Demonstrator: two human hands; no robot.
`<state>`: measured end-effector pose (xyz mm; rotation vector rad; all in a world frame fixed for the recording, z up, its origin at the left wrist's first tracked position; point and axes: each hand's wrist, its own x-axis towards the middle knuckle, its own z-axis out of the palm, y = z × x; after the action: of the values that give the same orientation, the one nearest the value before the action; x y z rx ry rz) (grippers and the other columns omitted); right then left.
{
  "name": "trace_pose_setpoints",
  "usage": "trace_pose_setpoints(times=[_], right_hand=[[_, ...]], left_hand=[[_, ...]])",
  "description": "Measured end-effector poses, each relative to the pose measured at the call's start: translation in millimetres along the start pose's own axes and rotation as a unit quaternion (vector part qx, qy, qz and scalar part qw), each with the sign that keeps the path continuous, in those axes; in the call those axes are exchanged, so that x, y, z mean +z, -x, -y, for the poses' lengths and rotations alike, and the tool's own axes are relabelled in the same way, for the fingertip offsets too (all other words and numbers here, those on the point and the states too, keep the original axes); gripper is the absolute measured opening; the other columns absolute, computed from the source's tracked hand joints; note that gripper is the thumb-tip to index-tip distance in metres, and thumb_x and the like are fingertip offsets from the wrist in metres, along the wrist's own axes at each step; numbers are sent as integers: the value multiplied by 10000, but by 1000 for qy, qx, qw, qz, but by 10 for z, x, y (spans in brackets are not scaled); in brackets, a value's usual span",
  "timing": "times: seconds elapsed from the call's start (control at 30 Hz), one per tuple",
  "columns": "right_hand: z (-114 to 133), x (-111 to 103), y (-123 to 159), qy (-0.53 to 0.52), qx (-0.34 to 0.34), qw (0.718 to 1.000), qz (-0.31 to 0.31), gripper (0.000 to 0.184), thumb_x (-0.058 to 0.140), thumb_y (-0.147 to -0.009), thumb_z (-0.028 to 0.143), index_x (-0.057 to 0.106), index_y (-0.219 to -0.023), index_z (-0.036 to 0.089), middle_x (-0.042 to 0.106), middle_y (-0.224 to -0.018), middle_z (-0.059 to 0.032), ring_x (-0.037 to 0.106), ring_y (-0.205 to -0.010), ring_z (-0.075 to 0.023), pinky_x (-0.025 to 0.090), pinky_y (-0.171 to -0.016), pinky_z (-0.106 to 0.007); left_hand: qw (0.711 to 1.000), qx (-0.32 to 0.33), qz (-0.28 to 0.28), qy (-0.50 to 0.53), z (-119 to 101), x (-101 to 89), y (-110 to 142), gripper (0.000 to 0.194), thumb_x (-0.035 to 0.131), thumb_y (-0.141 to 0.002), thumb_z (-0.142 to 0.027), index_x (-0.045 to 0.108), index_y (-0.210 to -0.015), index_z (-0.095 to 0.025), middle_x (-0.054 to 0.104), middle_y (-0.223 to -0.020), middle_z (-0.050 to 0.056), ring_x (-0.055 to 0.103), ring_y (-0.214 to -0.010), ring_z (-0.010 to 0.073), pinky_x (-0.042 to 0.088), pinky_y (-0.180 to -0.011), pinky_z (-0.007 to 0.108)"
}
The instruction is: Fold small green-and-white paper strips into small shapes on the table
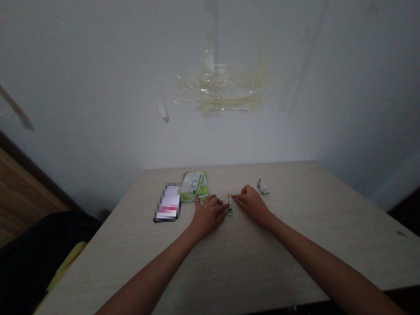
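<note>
On the table between my hands lies a small green-and-white wrapper strip. My left hand rests on the tabletop with its fingers apart, and a fingertip touches the strip's left side. At the strip's upper right, the thumb and index finger of my right hand come together on its edge. The other right fingers are curled in. Just beyond my left thumb is a flat green packet with a white printed panel, partly hidden by that hand. A crumpled piece of green-and-white wrapper sits beyond my right hand.
A phone with a blurred screen lies left of my left hand, close against the packet. The pale table meets a white wall bearing old tape. Dark cloth and something yellow are beside the table's left edge.
</note>
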<state>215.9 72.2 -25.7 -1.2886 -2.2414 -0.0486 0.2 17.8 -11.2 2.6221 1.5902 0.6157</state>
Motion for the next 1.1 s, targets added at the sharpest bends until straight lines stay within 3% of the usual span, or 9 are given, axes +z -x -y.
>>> trace_pose_setpoints(times=[0.47,0.77,1.1], right_hand=[[23,5,10,25,-1,1000,-18,253,543,-938,347,712,-1122,307,530,-919,-84,491,-846,-200,400,-763,-315],[6,-18,55,6,-37,999,-15,262,540,-940,340,687,-1156,312,553,-991,-85,505,-912,-204,394,-797,-329],[11,-1,51,-36,-60,998,-1,249,511,-953,300,722,-1062,223,596,-1041,-100,545,-961,-197,433,-848,-337]], left_hand=[[1000,5,-4,12,-1,-5,6,303,524,-920,-380,598,-1212,-415,637,-1175,7,425,-1284,272,19,-1044,778],[1000,2,0,19,-19,-17,23,315,492,-937,-376,581,-1238,-401,624,-1195,20,435,-1278,263,28,-1054,769],[1000,3,1,7,-22,-29,31,327,474,-945,-383,573,-1256,-404,622,-1189,22,437,-1269,256,1,-1071,746]])
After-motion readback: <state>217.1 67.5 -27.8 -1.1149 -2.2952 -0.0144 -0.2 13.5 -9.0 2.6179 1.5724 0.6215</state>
